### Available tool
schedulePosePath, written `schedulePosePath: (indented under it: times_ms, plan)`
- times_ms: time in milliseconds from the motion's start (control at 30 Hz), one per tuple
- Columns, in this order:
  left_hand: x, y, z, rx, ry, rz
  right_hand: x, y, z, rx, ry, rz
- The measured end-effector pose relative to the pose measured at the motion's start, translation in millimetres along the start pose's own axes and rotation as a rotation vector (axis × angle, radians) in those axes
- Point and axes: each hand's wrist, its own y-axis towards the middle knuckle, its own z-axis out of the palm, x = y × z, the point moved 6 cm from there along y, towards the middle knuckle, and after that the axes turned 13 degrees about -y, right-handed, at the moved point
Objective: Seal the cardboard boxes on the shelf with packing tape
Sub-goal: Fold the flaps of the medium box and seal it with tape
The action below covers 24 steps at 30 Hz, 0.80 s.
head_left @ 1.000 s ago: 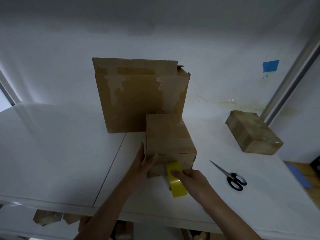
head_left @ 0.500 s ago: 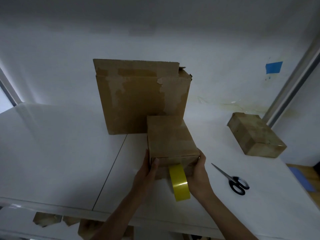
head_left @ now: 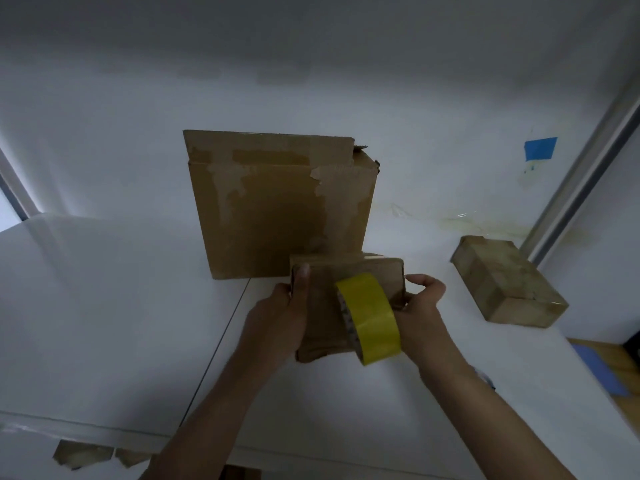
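Gripping the left edge of the small box (head_left: 322, 306): left hand (head_left: 277, 320), thumb up over the top. Half a second ago the box sat flat on the shelf (head_left: 104, 306). Now it's tipped toward the camera, just in front of the big box (head_left: 277, 209). Roll (head_left: 374, 313) hangs against its near face. Right hand (head_left: 420, 306) clamps the right edge. Probably turning it to tape the next seam.

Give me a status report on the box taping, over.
Left hand and right hand both grip the small box. Yellow tape roll at its near face. Nothing blocking; large box close behind.
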Motion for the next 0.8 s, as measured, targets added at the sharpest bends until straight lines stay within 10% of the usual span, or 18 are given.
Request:
schedulePosePath:
  times_ms: [500,633,800]
  plan:
    - [-44.5,57.4,-15.6,0.091,0.074,-0.036,26.3,24.4,-18.6,0.197,0.269,0.051]
    - [-60.3,62.9,-13.5,-0.025,0.323,0.247,29.0,31.4,-15.5,0.175,0.186,-0.057]
    - [-77.8,58.1,18.2,0.233,0.575,0.526,44.9,35.1,-20.4,-0.024,-0.078,-0.341]
